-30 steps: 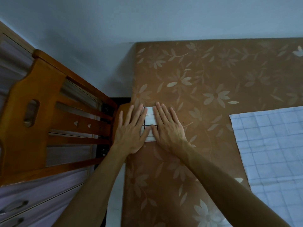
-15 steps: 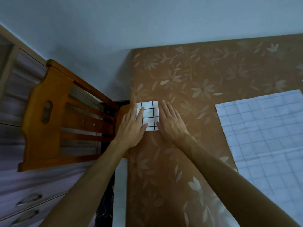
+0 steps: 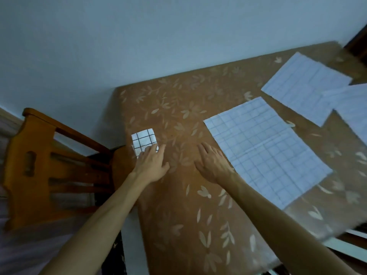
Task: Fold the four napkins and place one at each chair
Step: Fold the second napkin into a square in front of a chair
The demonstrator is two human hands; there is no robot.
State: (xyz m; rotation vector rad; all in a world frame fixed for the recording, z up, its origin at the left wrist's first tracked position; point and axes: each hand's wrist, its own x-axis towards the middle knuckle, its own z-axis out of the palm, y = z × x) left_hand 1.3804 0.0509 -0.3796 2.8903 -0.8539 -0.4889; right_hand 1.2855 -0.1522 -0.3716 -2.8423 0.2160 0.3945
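Note:
A small folded white napkin with a black grid (image 3: 143,139) lies at the table's left edge, beside the wooden chair (image 3: 39,165). My left hand (image 3: 152,164) lies flat with its fingertips over the napkin's near edge. My right hand (image 3: 213,163) is flat on the brown flowered tablecloth (image 3: 178,205), fingers apart, holding nothing, just left of a large unfolded checked napkin (image 3: 264,147). Two more unfolded napkins lie further right: one at the back (image 3: 303,86), one cut off by the right edge (image 3: 353,110).
A pale wall runs along the table's far side. The chair's back stands close against the table's left edge. A dark wooden piece (image 3: 359,42) shows at the top right corner.
Both hands have drawn back off the folded napkin and my right hand has slid right toward the large unfolded napkin. The view has swung right, showing two more napkins.

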